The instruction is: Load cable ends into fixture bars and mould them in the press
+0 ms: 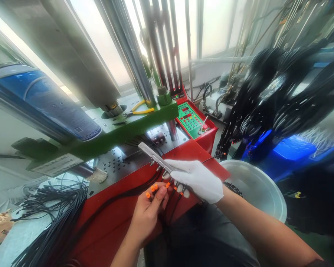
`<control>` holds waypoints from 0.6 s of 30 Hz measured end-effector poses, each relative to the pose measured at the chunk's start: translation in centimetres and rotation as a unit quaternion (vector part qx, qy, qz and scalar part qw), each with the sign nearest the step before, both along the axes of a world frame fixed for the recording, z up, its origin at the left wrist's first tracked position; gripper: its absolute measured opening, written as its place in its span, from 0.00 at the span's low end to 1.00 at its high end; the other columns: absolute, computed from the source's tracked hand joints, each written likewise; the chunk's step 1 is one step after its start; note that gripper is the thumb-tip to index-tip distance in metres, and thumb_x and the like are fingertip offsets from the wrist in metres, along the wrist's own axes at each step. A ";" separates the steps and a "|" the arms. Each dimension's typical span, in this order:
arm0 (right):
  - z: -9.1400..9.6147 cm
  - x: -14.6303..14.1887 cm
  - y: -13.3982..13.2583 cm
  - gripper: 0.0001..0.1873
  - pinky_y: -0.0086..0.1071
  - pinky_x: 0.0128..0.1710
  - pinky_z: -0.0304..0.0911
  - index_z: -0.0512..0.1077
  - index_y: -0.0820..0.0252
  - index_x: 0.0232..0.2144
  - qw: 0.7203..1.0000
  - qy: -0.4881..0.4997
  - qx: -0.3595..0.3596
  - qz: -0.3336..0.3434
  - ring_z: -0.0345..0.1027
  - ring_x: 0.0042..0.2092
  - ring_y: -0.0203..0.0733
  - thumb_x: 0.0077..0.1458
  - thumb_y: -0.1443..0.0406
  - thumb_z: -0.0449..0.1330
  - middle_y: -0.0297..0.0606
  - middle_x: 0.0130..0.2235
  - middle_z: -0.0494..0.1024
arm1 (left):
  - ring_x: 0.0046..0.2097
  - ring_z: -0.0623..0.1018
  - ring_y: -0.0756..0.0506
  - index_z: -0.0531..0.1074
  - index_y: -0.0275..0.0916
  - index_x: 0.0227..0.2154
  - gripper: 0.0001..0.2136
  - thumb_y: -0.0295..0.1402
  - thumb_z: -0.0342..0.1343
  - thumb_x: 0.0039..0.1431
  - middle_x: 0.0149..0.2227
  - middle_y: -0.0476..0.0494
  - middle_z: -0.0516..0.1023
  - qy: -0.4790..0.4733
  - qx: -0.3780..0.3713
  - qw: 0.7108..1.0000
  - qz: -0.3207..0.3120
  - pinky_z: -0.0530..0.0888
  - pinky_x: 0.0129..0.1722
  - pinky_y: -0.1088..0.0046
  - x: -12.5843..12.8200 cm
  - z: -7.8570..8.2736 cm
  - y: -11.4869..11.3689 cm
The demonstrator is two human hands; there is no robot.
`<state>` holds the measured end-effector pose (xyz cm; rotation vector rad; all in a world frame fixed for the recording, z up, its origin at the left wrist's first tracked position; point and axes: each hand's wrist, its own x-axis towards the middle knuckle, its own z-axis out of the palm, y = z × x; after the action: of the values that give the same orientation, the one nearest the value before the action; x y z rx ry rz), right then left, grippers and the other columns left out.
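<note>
My right hand (197, 180), in a white glove, grips a metal mould bar (153, 155) with a row of small pins along its lower side. Black cables with orange ends (182, 193) hang from the bar below the gloved fingers. Bare and just left of it, my left hand (151, 202) pinches several cable ends with orange tips (152, 188) between thumb and fingers. One orange tip (167, 184) lies against the bar's underside between the two hands. Part of the left fingers is hidden behind the thumb.
Ahead stands a green and red press (122, 129) with a blue spray can (50, 100) and yellow-handled pliers (141, 107) on it. A control panel (190, 118) is behind. Black cables (55, 218) lie at left; a pale round tub (261, 185) stands at right under hanging cable bundles (267, 85).
</note>
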<state>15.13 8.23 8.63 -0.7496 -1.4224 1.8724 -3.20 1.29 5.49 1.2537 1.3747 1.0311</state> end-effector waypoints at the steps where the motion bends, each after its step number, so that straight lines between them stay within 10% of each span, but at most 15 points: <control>1: 0.0 0.1 0.0 0.26 0.23 0.19 0.62 0.63 0.59 0.58 1.000 0.001 0.002 0.002 0.64 0.26 0.29 0.58 0.63 0.55 0.41 0.44 0.77 | 0.23 0.61 0.53 0.70 0.36 0.34 0.12 0.41 0.51 0.62 0.22 0.52 0.62 0.006 0.002 1.000 -0.002 0.57 0.22 0.78 -0.1 -0.1 0.0; 10: -0.2 -0.4 -0.5 0.24 0.26 0.21 0.64 0.64 0.55 0.58 0.998 -0.045 0.041 -0.029 0.63 0.25 0.30 0.59 0.63 0.54 0.37 0.41 0.77 | 0.23 0.58 0.53 0.68 0.37 0.30 0.13 0.41 0.50 0.63 0.20 0.53 0.59 0.045 0.006 0.999 -0.002 0.59 0.23 0.78 0.4 0.4 0.3; 15: -0.6 -0.5 -0.8 0.23 0.31 0.39 0.67 0.67 0.59 0.56 0.976 -0.124 0.156 -0.086 0.67 0.36 0.35 0.57 0.66 0.55 0.38 0.43 0.76 | 0.26 0.63 0.51 0.70 0.37 0.29 0.11 0.38 0.50 0.62 0.23 0.51 0.66 0.146 0.056 0.988 -0.009 0.61 0.27 0.77 1.6 1.2 0.2; 18: -0.7 0.0 -0.7 0.23 0.28 0.31 0.66 0.66 0.56 0.56 0.982 -0.122 0.132 -0.052 0.64 0.27 0.31 0.58 0.65 0.53 0.35 0.36 0.75 | 0.26 0.67 0.51 0.70 0.37 0.32 0.11 0.39 0.49 0.63 0.24 0.50 0.69 0.138 0.038 0.990 -0.014 0.64 0.28 0.77 1.4 1.2 0.4</control>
<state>15.09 7.56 7.90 -0.9233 -1.7073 1.5128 -1.83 1.66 6.67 1.5108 1.5327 0.9237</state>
